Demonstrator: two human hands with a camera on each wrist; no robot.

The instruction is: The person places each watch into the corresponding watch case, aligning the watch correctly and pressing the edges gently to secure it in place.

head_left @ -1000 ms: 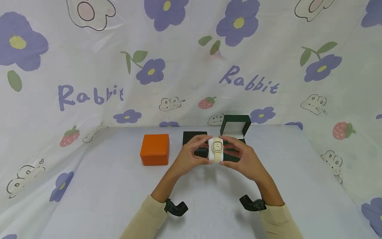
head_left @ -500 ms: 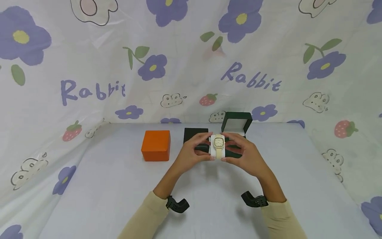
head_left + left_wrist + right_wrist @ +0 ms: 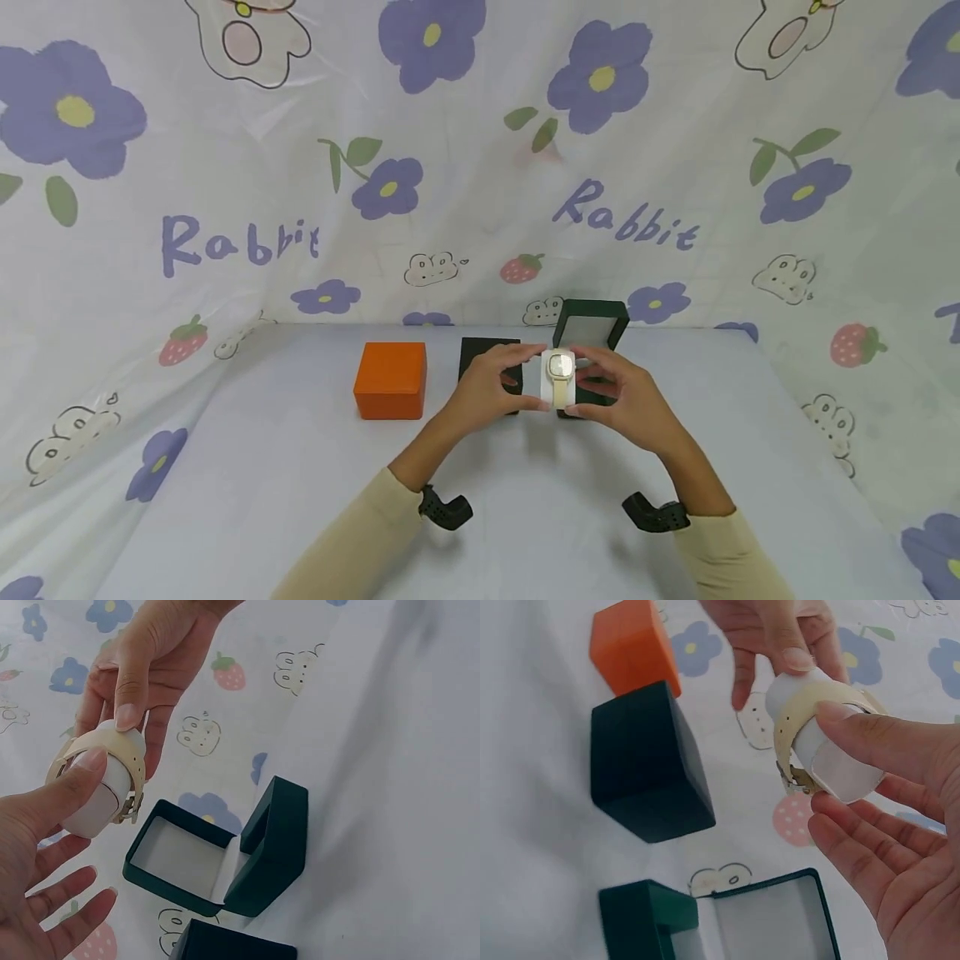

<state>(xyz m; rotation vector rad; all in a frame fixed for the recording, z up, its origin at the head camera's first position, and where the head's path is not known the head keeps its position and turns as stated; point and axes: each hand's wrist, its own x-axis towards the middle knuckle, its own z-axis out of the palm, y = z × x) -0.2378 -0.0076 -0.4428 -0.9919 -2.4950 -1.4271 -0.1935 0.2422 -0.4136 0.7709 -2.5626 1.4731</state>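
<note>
A wristwatch (image 3: 560, 365) with a cream strap is wrapped round a white cushion (image 3: 91, 813), held up above the table. My left hand (image 3: 487, 385) pinches the cushion from the left, thumb and forefinger at its two ends. From the right, my right hand (image 3: 630, 398) grips it the same way; in the right wrist view its thumb (image 3: 855, 727) lies on the strap. The watch face shows in the head view, while the strap's buckle (image 3: 799, 777) shows in the right wrist view. Behind the hands stands an open dark green box (image 3: 289, 840) with a pale lining.
A closed orange box (image 3: 390, 381) stands on the left of the white table (image 3: 285, 467). Between it and the green box is a closed dark box (image 3: 649, 765), partly hidden by my left hand in the head view. A patterned cloth (image 3: 450, 108) hangs behind.
Both hands have shifted slightly to the right with the watch and cushion. The watch glass now catches the light and its dial is washed out. The boxes have stayed put.
</note>
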